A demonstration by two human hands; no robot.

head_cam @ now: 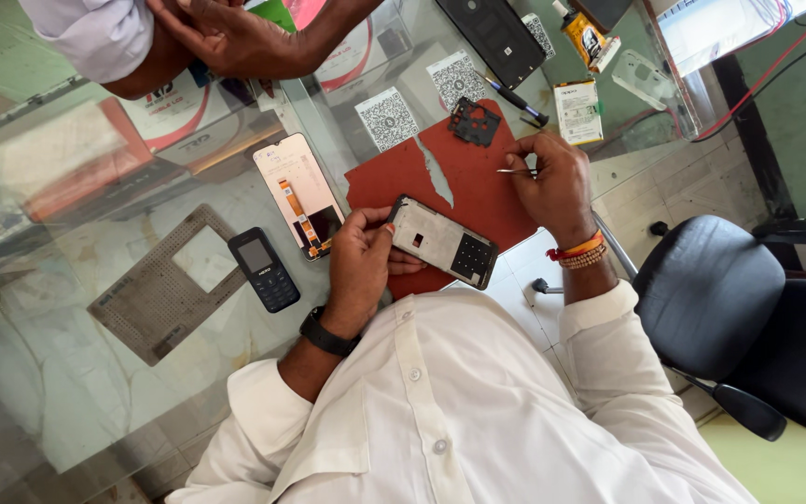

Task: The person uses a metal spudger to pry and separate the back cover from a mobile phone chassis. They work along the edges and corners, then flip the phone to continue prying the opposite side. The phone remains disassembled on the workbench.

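In the head view, an opened phone frame (442,242) is held at its left end by the left hand (358,269), whose grip is closed around the frame's edge, thumb on top. The frame lies tilted over the near edge of a torn red mat (464,182) on the glass bench (67,373). The right hand (557,182), just right of the frame and over the mat, pinches thin tweezers (513,171) in a narrow grip, their tip pointing left and held clear of the frame.

The step in hand is judged to be fine work on the frame's inside with the tweezers; the next move would call for a steady frame and the tip brought down onto the bare inner plate.

Left of the frame, a detached screen panel (298,194) and a small keypad phone (264,269) lie on the bench. Beyond the frame, a black inner cover (474,122) rests on the mat. No container is seen open; a small glue bottle (582,35) lies capped, far beyond the frame, its contents hidden. Another person's hand (235,37) rests at the far bench edge.
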